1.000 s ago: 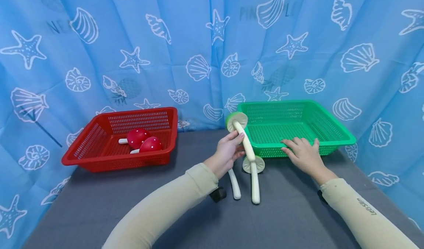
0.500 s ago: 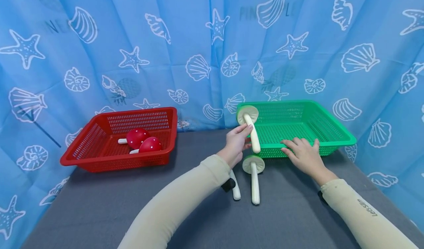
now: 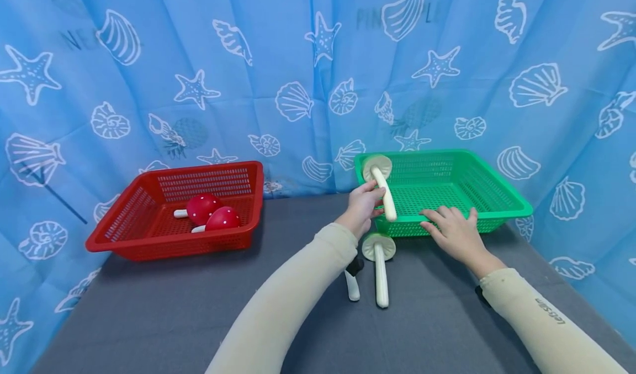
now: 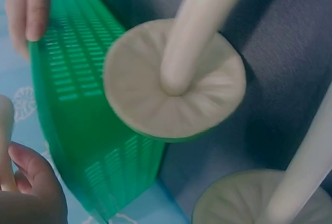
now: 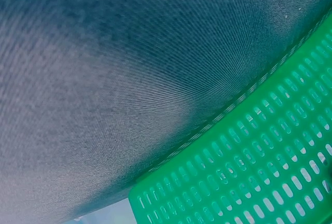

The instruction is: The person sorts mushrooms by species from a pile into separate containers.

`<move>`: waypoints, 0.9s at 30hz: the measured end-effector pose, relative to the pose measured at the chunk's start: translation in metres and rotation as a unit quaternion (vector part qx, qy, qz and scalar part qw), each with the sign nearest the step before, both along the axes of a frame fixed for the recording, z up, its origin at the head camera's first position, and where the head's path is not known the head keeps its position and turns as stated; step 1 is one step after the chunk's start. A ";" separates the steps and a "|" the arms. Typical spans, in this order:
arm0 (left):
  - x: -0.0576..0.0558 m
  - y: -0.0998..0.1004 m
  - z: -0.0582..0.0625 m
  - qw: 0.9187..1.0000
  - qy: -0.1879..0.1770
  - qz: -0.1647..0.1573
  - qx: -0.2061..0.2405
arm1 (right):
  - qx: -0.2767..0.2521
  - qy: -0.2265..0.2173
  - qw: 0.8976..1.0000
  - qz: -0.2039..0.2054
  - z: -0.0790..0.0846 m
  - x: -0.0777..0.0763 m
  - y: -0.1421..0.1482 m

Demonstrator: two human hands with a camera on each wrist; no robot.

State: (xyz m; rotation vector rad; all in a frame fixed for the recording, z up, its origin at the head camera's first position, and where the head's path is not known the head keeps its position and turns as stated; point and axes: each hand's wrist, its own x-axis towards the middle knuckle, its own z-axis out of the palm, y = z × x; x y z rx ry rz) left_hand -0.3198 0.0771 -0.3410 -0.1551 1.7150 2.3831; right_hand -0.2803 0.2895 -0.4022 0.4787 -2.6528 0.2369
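My left hand [image 3: 361, 208] grips a toy mushroom [image 3: 388, 204] by its white stem, the cap's pale underside facing me, over the left end of the green basket [image 3: 502, 215]. On that basket's front rim rests my right hand [image 3: 457, 236], fingers laid across the edge. A second mushroom [image 3: 381, 274] lies on the cloth in front of the basket; the left wrist view shows its pleated underside [image 4: 140, 84] and green edge. Beside it, the white stem [image 3: 353, 286] of another mushroom shows from under my left forearm, while its cap [image 4: 233, 195] appears in the left wrist view.
A red basket [image 3: 174, 249] stands at the left, holding two red mushrooms [image 3: 222, 218] with white dots. Grey cloth [image 3: 164, 313] covers the table. Behind both baskets hangs a blue curtain [image 3: 308, 136] with shell prints.
My left hand has carried the mushroom rightward, from beside the green basket's left edge to over its left end. The right hand keeps its place on the rim.
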 end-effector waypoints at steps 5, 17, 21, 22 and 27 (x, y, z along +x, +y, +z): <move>-0.004 0.002 -0.002 1.000 -0.001 -0.009 -0.022 | 0.002 -0.001 1.000 -0.001 0.002 0.000 -0.002; -0.001 -0.004 0.000 0.997 0.036 -0.023 -0.057 | 0.000 0.004 1.000 -0.002 0.002 0.003 0.000; 0.008 -0.014 0.000 0.996 0.033 -0.038 -0.067 | -0.003 0.000 1.000 -0.002 0.001 0.004 0.002; 0.011 -0.018 0.000 0.996 0.032 -0.041 -0.069 | -0.003 -0.001 1.000 -0.003 0.001 0.004 0.002; 0.028 -0.042 -0.003 0.995 0.022 -0.059 -0.075 | -0.001 -0.006 1.000 0.001 0.001 0.003 0.001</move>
